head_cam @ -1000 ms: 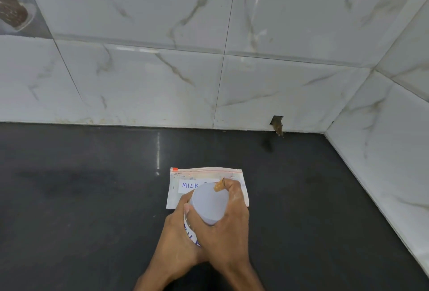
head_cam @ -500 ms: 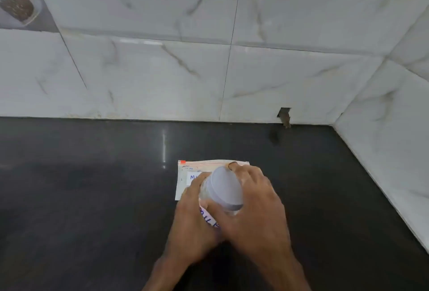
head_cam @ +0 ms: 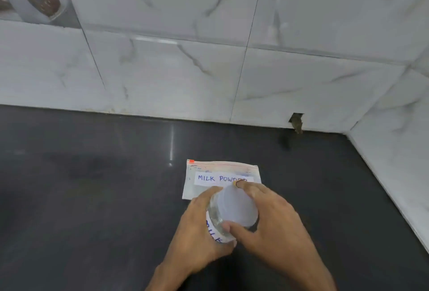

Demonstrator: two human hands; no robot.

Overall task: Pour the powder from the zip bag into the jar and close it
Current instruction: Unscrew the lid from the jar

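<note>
Dark counter [head_cam: 92,197], tiled wall [head_cam: 162,70] behind. Left hand [head_cam: 197,232] wraps jar [head_cam: 214,217] body; right hand [head_cam: 274,225] grips lid [head_cam: 236,207] from above. Zip bag [head_cam: 197,189] flat just beyond hands, long axis crosswise, right fingertips nearest.

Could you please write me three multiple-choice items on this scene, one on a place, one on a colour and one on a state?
1. Where does the zip bag lie?
A. flat on the countertop, beyond the jar
B. propped upright against the wall
C. folded in a fist

2. What colour is the writing on the bag's label?
A. red
B. green
C. blue

3. What state is the lid in?
A. lying loose on the countertop
B. on the jar, gripped by the right hand
C. tucked inside the bag

Answers: 1 A, the bag lies flat just behind the jar. 2 C, "MILK POWDER" is written in blue ink. 3 B, the right hand's fingers curl round the lid atop the jar, which the left hand holds.
</note>
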